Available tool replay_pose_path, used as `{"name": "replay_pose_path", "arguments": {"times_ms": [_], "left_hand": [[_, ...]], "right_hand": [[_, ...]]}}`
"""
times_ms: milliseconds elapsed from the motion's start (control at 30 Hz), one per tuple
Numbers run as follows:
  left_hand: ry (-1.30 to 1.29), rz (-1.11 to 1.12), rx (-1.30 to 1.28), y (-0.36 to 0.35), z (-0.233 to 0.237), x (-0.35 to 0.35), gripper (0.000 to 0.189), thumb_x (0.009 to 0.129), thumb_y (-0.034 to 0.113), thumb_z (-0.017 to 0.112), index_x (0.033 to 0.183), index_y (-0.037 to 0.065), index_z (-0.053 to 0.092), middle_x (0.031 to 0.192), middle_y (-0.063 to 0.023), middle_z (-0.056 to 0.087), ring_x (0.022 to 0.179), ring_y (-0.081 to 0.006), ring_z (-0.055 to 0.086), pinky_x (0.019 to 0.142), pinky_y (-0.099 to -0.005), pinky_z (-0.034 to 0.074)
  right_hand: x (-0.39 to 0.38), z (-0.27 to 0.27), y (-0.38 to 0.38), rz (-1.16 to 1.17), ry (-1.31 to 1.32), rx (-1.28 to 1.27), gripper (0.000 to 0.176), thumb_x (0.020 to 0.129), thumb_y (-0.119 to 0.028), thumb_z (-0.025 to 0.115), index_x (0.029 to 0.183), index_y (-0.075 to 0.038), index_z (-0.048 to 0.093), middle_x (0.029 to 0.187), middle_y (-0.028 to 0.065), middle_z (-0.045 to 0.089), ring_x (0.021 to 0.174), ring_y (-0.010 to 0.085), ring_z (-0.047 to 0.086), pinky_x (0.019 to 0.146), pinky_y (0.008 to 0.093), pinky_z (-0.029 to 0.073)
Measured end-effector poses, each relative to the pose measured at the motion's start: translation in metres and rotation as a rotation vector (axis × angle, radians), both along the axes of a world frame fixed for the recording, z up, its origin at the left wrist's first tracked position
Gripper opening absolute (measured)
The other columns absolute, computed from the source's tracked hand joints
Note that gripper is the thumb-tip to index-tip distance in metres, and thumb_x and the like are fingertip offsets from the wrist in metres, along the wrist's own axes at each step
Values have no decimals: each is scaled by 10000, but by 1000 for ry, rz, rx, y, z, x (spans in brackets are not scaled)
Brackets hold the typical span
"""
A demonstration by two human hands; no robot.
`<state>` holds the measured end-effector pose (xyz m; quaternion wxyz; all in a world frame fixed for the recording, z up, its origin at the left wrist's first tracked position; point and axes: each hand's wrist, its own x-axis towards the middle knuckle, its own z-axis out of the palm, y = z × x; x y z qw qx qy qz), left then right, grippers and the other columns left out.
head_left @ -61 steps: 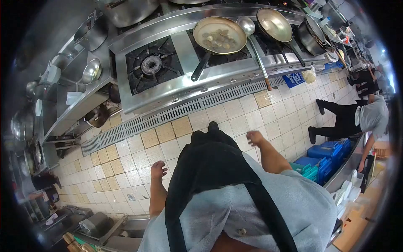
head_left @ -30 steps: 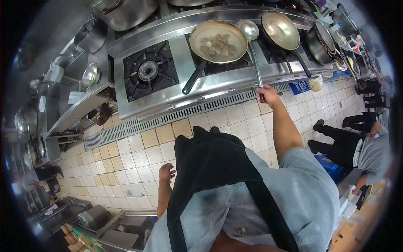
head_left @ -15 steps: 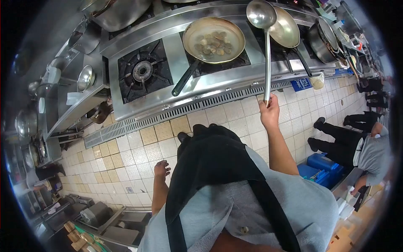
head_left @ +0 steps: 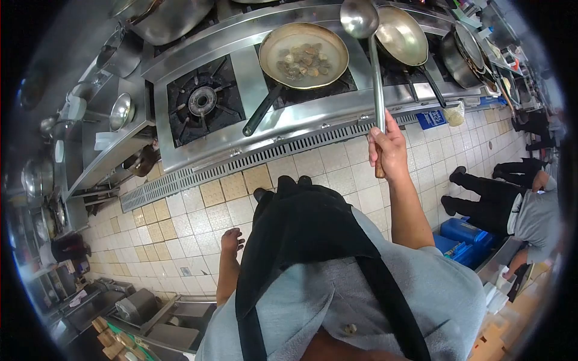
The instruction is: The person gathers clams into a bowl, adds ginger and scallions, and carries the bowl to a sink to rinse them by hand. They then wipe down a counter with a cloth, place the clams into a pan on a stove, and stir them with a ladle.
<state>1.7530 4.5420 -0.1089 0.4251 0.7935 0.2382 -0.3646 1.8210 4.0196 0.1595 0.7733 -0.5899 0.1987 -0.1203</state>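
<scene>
My right hand (head_left: 390,149) is wrapped round the lower handle of a long metal ladle (head_left: 359,19), and the brown handle tip sticks out below the fist. The ladle's bowl is raised over the stove, between two frying pans. In the nearer pan (head_left: 272,59), clams (head_left: 304,61) sit in cloudy liquid, and its black handle points down to the left. The other pan (head_left: 402,37) is behind and right of the ladle and looks bare inside. My left hand (head_left: 232,240) hangs beside my apron over the floor, its fingers loosely curled and apart, holding nothing.
A bare burner (head_left: 202,101) lies left of the clam pan. A large pot (head_left: 171,21) stands at the back left, and stacked pots (head_left: 460,60) at the right. A steel bowl (head_left: 122,112) rests on the left counter. Other people stand at the right near blue bins (head_left: 463,236).
My right hand has shifted its grip slightly up the ladle handle, and its tip now shows below. The ladle's bowl has moved a little left. My left hand stays put.
</scene>
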Motion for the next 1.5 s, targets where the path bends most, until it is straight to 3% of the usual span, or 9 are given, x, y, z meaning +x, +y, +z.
{"name": "replay_pose_path", "arguments": {"times_ms": [300, 700, 900, 1000, 1033, 1200, 1333, 1400, 1500], "left_hand": [[33, 39, -48, 10, -22, -27, 354, 873, 239, 554, 1165, 38, 531, 1003, -101, 620, 664, -174, 595, 544, -314, 471], [29, 157, -70, 3, 6, -16, 345, 872, 227, 558, 1159, 39, 531, 1020, -91, 613, 651, -169, 591, 542, -307, 468], [2, 51, -159, 45, -43, -10, 342, 868, 221, 551, 1152, 31, 541, 1000, -93, 615, 648, -167, 590, 542, -302, 465], [3, -28, -70, 56, -5, 19, 338, 868, 221, 543, 1149, 35, 548, 999, -88, 616, 667, -162, 590, 549, -295, 460], [24, 99, -81, 55, 16, 29, 343, 864, 225, 538, 1156, 45, 546, 997, -81, 617, 681, -160, 589, 555, -290, 456], [-16, 119, -92, 111, 8, 53, 350, 847, 241, 561, 1145, 58, 546, 989, -81, 618, 678, -168, 594, 550, -292, 458], [-80, 127, -145, 152, -4, 65, 341, 847, 245, 564, 1133, 60, 549, 990, -85, 618, 664, -178, 599, 527, -294, 456], [121, 400, -206, 166, -2, 77, 339, 850, 249, 565, 1133, 61, 550, 971, -87, 620, 643, -185, 602, 504, -298, 451], [125, 418, -185, 185, 6, 79, 322, 844, 258, 584, 1108, 75, 559, 931, -81, 622, 613, -183, 590, 496, -303, 442]], "right_hand": [[-5, 5, 28, 141, 154, 125, 561, 881, -73, 487, 1403, -66, 281, 706, 26, 489, 392, 68, 420, 325, 203, 360], [-1, -1, 60, 265, 248, 124, 568, 877, -82, 493, 1401, -56, 275, 693, 17, 486, 383, 68, 420, 322, 209, 364], [4, 2, 94, 230, 266, 193, 570, 878, -101, 503, 1398, -58, 274, 690, 20, 491, 382, 72, 422, 318, 210, 365], [10, 1, 114, 165, 260, 216, 488, 880, -104, 500, 1340, -54, 343, 700, 24, 496, 388, 77, 422, 315, 209, 362], [12, 3, 119, 130, 241, 319, 411, 886, -106, 495, 1279, -61, 384, 708, 29, 500, 391, 77, 422, 313, 208, 364], [21, 6, 143, 51, 110, 731, 180, 893, -109, 500, 1062, -135, 444, 724, 36, 513, 449, 97, 433, 322, 216, 328], [29, 16, 179, -4, 67, 716, 191, 893, -107, 503, 1070, -148, 445, 749, 42, 508, 450, 100, 429, 314, 227, 342], [35, 27, 200, -8, 69, 665, 198, 894, -108, 500, 1078, -151, 442, 747, 44, 507, 449, 100, 429, 311, 227, 345], [52, 36, 232, 12, 49, 573, 220, 890, -109, 504, 1097, -147, 440, 736, 47, 502, 435, 96, 429, 300, 220, 354]]}}
